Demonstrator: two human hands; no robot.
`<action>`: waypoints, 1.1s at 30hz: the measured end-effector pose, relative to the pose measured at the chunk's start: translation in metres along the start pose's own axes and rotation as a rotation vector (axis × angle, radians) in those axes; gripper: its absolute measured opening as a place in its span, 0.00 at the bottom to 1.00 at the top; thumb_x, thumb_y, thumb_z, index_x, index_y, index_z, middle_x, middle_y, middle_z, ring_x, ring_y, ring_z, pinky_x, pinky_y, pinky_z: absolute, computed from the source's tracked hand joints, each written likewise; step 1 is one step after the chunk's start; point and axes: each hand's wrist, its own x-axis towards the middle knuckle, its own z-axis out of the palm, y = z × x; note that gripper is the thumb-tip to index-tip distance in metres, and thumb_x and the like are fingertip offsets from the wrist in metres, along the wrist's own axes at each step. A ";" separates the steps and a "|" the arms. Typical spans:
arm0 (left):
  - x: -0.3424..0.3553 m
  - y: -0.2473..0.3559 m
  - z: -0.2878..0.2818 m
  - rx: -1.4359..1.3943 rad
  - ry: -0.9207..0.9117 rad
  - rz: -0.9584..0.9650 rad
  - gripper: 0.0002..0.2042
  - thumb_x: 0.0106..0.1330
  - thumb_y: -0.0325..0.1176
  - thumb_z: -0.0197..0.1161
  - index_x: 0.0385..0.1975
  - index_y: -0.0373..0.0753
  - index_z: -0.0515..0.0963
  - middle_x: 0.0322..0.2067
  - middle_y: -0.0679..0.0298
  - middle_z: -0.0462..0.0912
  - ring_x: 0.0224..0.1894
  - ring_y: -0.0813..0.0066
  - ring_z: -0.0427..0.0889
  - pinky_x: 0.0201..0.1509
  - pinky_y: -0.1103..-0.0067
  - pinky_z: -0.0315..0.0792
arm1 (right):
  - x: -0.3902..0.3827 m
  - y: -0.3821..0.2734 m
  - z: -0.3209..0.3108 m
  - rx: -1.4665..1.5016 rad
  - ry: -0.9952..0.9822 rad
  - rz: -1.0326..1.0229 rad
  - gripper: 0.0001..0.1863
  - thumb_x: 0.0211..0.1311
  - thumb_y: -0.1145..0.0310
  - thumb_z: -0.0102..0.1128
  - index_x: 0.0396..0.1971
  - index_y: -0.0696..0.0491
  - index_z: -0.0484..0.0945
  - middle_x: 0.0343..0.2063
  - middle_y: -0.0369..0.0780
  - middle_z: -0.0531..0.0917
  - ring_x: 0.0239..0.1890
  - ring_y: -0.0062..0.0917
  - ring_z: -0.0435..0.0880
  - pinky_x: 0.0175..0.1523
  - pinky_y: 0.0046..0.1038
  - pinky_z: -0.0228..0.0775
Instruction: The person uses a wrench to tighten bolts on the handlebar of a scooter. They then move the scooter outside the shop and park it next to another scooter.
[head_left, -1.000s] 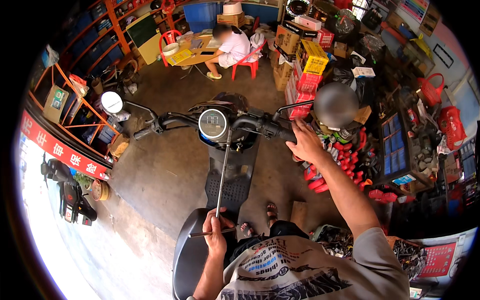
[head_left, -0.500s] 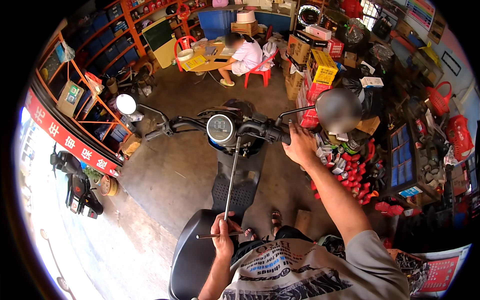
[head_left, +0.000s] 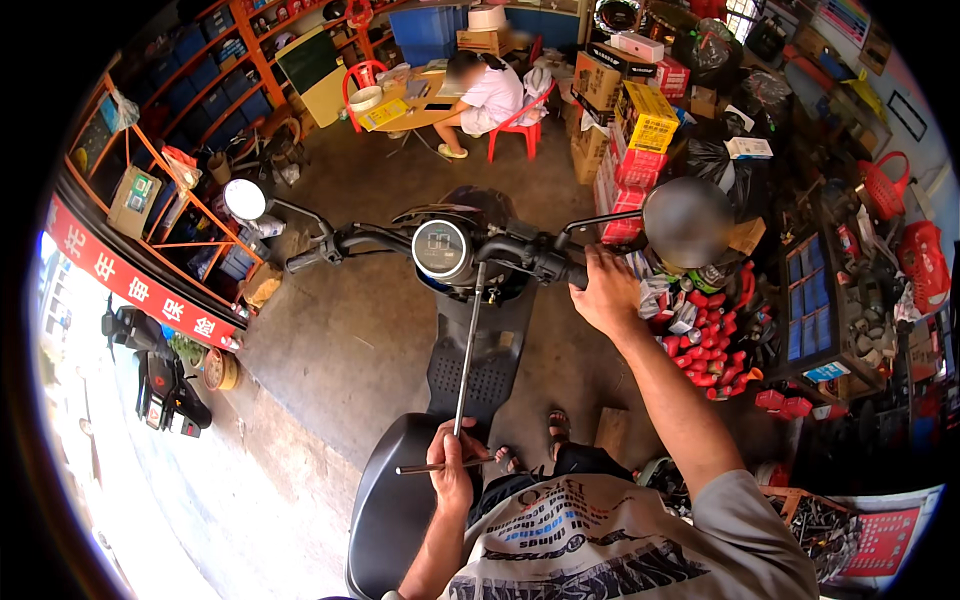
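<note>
A black scooter stands in front of me, its round display (head_left: 441, 250) lit between the handlebars. My left hand (head_left: 452, 480), above the front of the black seat (head_left: 395, 500), is closed around the crossbar end of a long T-handle wrench (head_left: 468, 355). The wrench's slim metal shaft runs forward to just right of the display; its far tip is hard to make out against the dark parts there. My right hand (head_left: 607, 300) is wrapped over the right handlebar grip (head_left: 576, 277), below the round right mirror (head_left: 688, 222). The left mirror (head_left: 245, 199) stands at the other side.
A person (head_left: 490, 95) sits on a red chair at a table (head_left: 425, 115) ahead. Stacked boxes (head_left: 645, 120) and a heap of red bottles (head_left: 705, 345) lie to the right, beside a cabinet (head_left: 808, 300). Orange shelving (head_left: 190, 235) and another scooter (head_left: 165, 385) are at left.
The view has shifted slightly. Both hands keep their holds, left on the T-handle wrench and right on the handlebar grip, with little visible motion.
</note>
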 end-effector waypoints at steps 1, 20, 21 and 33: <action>0.004 0.001 0.002 0.000 -0.007 -0.006 0.23 0.75 0.49 0.48 0.47 0.30 0.74 0.24 0.68 0.70 0.23 0.81 0.75 0.28 0.86 0.68 | 0.002 0.002 0.001 0.005 0.003 0.001 0.33 0.49 0.59 0.68 0.56 0.58 0.72 0.54 0.46 0.77 0.54 0.39 0.77 0.59 0.39 0.68; 0.190 -0.007 0.134 0.170 0.133 0.155 0.12 0.71 0.36 0.58 0.32 0.38 0.64 0.32 0.64 0.69 0.31 0.78 0.64 0.38 0.80 0.62 | 0.058 0.037 -0.026 0.635 -0.331 -0.235 0.21 0.52 0.74 0.66 0.49 0.57 0.77 0.45 0.46 0.78 0.46 0.42 0.77 0.52 0.39 0.69; 0.199 -0.006 0.142 0.188 0.160 0.141 0.12 0.69 0.34 0.60 0.31 0.38 0.64 0.32 0.63 0.69 0.31 0.77 0.64 0.38 0.80 0.62 | 0.070 0.039 -0.025 0.649 -0.345 -0.235 0.14 0.52 0.73 0.66 0.41 0.57 0.80 0.40 0.43 0.80 0.43 0.40 0.78 0.50 0.39 0.69; 0.253 -0.011 0.177 0.248 0.271 0.129 0.17 0.62 0.37 0.69 0.32 0.37 0.65 0.31 0.62 0.69 0.32 0.76 0.66 0.39 0.80 0.65 | 0.184 0.045 0.043 1.042 -0.740 -0.110 0.05 0.61 0.75 0.59 0.36 0.58 0.76 0.31 0.42 0.79 0.33 0.33 0.79 0.39 0.31 0.70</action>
